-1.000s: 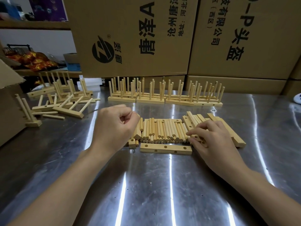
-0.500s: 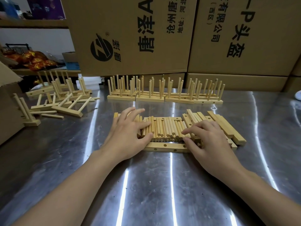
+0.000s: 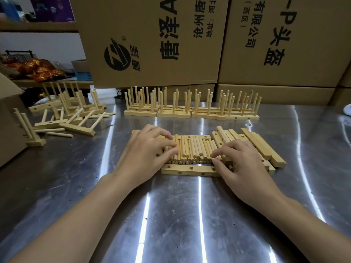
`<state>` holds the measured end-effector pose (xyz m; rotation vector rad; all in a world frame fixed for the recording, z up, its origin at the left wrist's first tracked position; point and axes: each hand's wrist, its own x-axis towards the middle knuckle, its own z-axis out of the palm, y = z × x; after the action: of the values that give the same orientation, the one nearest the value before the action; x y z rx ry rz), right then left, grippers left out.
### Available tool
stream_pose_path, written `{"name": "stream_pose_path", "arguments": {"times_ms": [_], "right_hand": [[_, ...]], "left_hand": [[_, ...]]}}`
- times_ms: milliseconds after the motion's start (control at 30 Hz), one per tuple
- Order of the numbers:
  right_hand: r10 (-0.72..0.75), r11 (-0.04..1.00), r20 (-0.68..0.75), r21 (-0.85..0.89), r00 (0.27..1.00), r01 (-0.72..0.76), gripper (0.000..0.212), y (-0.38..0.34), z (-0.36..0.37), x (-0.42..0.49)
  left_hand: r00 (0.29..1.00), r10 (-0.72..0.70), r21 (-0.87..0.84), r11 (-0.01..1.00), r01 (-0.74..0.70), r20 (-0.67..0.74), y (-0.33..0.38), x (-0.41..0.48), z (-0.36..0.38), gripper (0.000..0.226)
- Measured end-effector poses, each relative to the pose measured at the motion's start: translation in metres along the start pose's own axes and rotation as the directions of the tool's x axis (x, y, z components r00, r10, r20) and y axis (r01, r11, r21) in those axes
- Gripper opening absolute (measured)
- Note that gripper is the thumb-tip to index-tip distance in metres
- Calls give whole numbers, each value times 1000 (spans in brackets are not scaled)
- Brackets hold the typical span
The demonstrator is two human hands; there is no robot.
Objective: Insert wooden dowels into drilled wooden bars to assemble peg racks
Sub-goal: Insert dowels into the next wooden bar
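Since 1.0 s ago: left hand [image 3: 150, 154] has come down from a raised fist beside the pile and now lies on the left part of the dowel row [image 3: 193, 150]. The right hand [image 3: 243, 164] has barely shifted.

Steel table [image 3: 171, 215]: work laid out mid-table. At the back, a line of finished racks [image 3: 191, 105] stands upright, pegs up; tumbled racks [image 3: 72, 114] lie well to the left. A stack of spare bars [image 3: 262, 147] lies just right of the dowels, partly under the right hand. One drilled bar [image 3: 188, 170] lies in front of the row, touching the dowel ends, holes showing, none filled.

Grip: left fingers gently bent, resting flat on the dowels, holding nothing. Right fingertips arched over the row's right end, thumb on the bar's end; cannot tell whether a dowel is pinched.

Step, by my reading: picking a dowel for the front bar. To do it well, pin the bar with one hand, take a single dowel without rolling its neighbours, align it square to a hole, and press straight in.
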<state>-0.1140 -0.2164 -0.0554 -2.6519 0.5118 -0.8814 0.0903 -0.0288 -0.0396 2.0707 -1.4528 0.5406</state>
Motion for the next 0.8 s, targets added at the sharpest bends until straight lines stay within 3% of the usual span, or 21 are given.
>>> {"name": "stream_pose_path", "arguments": {"times_ms": [100, 167, 267, 367, 600, 800], "right_hand": [[-18, 1000, -31, 18, 999, 19, 15, -1, -1, 0], [-36, 997, -63, 63, 997, 40, 20, -3, -2, 0], [-84, 981, -109, 165, 991, 101, 32, -12, -6, -1], [-187, 953, -142, 216, 972, 215, 38, -24, -11, -4], [-416, 893, -162, 111, 895, 436, 29, -40, -12, -12], [-446, 885, -179, 61, 877, 462, 31, -42, -10, -14]], "left_hand": [[952, -23, -120, 993, -14, -307, 12, 5, -7, 18], [893, -200, -379, 925, 37, -403, 23, 8, -15, 19], [865, -444, -734, 664, 143, -234, 40, 10, -25, 31], [851, -520, -817, 518, 254, -65, 51, 8, -20, 37], [861, -504, -826, 458, 329, 63, 57, 4, 1, 39], [891, -434, -835, 437, 336, 131, 61, 2, 1, 36]]}}
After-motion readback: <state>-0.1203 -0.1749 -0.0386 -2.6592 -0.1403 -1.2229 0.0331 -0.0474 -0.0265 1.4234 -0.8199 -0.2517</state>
